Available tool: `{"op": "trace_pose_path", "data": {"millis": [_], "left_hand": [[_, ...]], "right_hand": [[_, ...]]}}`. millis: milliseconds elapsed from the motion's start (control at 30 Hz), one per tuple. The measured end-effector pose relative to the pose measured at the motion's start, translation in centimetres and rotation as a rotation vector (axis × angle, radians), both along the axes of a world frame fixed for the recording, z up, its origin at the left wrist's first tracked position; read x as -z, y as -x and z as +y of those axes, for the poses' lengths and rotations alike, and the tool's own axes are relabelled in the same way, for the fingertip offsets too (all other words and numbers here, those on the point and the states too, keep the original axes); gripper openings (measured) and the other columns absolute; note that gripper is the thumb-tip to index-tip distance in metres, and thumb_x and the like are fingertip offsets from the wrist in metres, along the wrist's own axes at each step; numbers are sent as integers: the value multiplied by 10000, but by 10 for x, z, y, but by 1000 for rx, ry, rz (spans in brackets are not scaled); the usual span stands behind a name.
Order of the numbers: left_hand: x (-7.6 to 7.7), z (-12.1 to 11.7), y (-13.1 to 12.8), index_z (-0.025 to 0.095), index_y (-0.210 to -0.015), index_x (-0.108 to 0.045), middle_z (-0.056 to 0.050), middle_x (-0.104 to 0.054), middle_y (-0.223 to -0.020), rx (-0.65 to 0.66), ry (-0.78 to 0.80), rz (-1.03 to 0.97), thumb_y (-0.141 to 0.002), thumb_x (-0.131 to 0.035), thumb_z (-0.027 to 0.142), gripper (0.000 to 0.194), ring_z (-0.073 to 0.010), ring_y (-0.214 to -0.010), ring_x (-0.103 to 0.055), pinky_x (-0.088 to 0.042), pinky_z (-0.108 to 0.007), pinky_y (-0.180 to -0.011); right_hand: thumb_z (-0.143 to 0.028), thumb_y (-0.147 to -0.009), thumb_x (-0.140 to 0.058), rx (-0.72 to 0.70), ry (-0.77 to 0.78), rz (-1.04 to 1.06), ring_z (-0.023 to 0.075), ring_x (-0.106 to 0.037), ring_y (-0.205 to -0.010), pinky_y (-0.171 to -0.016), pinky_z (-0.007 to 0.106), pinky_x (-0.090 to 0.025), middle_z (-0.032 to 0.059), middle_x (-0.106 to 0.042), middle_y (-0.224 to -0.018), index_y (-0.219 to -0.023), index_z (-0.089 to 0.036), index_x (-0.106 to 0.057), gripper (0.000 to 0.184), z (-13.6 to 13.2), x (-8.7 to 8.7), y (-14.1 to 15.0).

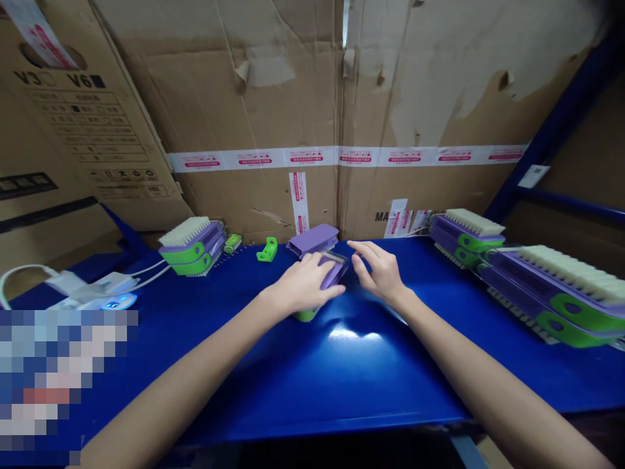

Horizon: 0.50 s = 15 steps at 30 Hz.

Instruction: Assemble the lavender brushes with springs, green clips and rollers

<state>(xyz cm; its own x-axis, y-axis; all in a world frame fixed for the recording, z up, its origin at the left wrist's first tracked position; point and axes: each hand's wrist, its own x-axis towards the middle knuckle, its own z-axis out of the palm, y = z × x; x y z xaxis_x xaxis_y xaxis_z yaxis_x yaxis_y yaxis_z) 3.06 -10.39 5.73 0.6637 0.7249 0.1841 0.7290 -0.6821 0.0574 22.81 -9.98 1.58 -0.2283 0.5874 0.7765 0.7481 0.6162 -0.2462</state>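
Observation:
Near the middle of the table, a purple casing (333, 276) with a green end lies partly hidden under my left hand (305, 283). My left fingers wrap over its top, and the thumb reaches along the near side. A clear or dark edge shows at its far right corner. Just right of it, my right hand (378, 270) holds nothing that I can see, its fingers apart and slightly bent. Directly behind lies another purple casing (312, 239). To its left stands a loose green end piece (267, 250).
Purple-and-green brushes with cream bristles lie at the left (193, 246) and in stacks at the right (551, 293). A small green part (233, 243) sits by several tiny pieces. White cables run to a lit power strip (97, 293). Cardboard (254, 98) walls the back of the blue table (342, 391).

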Motion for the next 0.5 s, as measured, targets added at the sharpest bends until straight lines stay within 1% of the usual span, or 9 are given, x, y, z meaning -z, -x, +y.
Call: {"op": "trace_pose_path", "data": {"millis": [67, 133, 233, 300, 367, 433, 500], "left_hand": [[4, -12, 3, 198, -1353, -428, -134, -445, -1352, 0, 14, 34, -862, -482, 427, 544, -300, -1251, -410, -411, -440, -997], [5, -24, 11, 208, -1346, -438, -116, -450, -1362, -8, 21, 40, -880, -445, 366, 492, -279, -1254, -412, -410, -424, -1006], [3, -41, 35, 231, -1351, -438, -86, -453, -1381, -30, 35, 41, -882, -430, 366, 488, -255, -1257, -418, -406, -395, -1019], [2, -51, 58, 251, -1361, -430, -70, -448, -1396, -77, 43, 33, -885, -422, 387, 495, -246, -1274, -410, -409, -379, -1017], [4, -59, 87, 291, -1369, -423, -47, -443, -1406, -154, 43, 19, -876, -431, 419, 510, -243, -1266, -428, -412, -379, -1013], [8, -63, 119, 317, -1364, -436, -37, -454, -1399, -260, 39, 4, -855, -445, 476, 533, -251, -1228, -471, -426, -379, -991], [13, -63, 154, 316, -1355, -454, -34, -468, -1387, -378, 32, 10, -830, -432, 524, 566, -259, -1218, -480, -423, -384, -987]], "right_hand": [[-319, -920, -366, 44, 32, -15, 214, -627, -968, -833, 335, -498, 114, -667, -1074, -1173, -170, -605, 379, 6, 4, -3], [-316, -921, -376, 74, 73, -57, 211, -635, -922, -794, 324, -499, 106, -671, -1056, -1181, -180, -599, 368, 10, 8, -4], [-323, -929, -371, 96, 106, -129, 208, -640, -899, -746, 302, -492, 98, -675, -1045, -1181, -177, -596, 368, 13, 13, -2], [-331, -936, -360, 105, 115, -167, 213, -640, -918, -731, 292, -485, 94, -676, -1045, -1183, -174, -594, 375, 14, 15, -1], [-337, -940, -353, 114, 131, -197, 217, -639, -930, -731, 290, -479, 94, -674, -1049, -1195, -171, -586, 384, 14, 16, 0], [-342, -942, -350, 124, 166, -232, 215, -644, -898, -720, 292, -477, 96, -673, -1041, -1209, -167, -578, 392, 14, 17, 1], [-344, -944, -346, 138, 214, -278, 209, -648, -862, -713, 293, -475, 93, -674, -1029, -1224, -171, -569, 398, 14, 17, 2]]}}
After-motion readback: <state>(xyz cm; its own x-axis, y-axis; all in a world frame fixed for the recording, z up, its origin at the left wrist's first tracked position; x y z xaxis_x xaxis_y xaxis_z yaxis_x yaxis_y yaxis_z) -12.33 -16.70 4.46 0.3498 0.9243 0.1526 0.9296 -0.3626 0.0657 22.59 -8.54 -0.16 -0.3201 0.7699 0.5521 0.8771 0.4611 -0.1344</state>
